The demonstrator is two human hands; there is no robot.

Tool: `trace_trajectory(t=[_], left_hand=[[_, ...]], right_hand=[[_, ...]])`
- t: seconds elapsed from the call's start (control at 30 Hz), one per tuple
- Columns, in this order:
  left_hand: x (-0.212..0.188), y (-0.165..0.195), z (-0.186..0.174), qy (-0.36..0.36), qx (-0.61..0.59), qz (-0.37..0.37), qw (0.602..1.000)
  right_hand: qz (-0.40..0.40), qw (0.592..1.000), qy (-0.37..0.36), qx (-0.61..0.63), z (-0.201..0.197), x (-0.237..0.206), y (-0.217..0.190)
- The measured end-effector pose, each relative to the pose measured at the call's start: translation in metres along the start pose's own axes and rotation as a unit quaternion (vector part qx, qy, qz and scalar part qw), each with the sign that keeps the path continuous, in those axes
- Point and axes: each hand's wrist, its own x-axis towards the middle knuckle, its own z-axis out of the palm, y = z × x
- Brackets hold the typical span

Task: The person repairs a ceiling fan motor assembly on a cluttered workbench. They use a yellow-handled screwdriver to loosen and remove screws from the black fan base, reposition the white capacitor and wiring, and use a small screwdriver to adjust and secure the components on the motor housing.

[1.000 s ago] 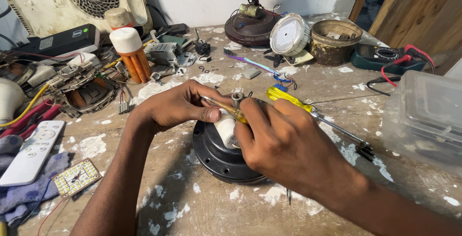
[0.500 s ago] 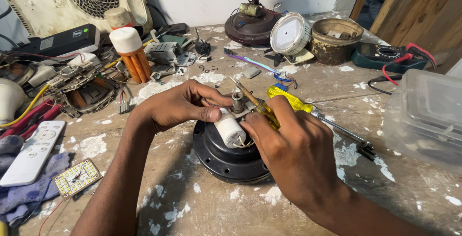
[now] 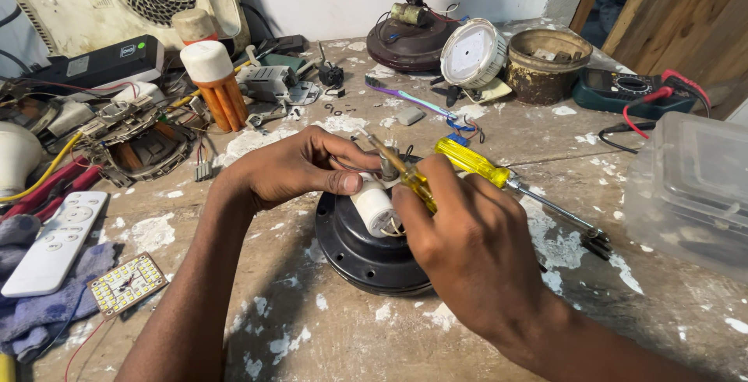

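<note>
Pinching white cylinder (image 3: 374,207) with left hand (image 3: 292,168), thumb against its upper end, above black round motor housing (image 3: 366,253). Right hand (image 3: 475,249) closed round small yellow tool (image 3: 409,182) just beside. Cylinder likely light, rigid, smooth; wires fragile. Housing likely heavy; best gripped by rim.

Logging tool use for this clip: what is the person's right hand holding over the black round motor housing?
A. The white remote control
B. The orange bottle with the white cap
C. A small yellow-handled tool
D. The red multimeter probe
C: the right hand grips a small yellow-handled tool above the black motor housing, beside the white cylinder that the left hand touches.
</note>
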Motion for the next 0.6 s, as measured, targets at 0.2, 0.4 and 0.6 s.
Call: trace_trajectory(t=[0.2,0.4,0.6], left_hand=[[-0.001,0.001,0.001,0.002,0.024,0.019,1.0],[-0.004,0.003,0.002,-0.003,0.044,0.012,0.999],[0.0,0.001,0.0,0.002,0.03,0.013,0.999]], right_hand=[[-0.161,0.977,-0.079,-0.115,-0.014,0.013,0.01],[-0.123,0.987,-0.049,-0.087,-0.014,0.013,0.013],[0.058,0.997,-0.018,0.052,-0.004,0.002,0.004]])
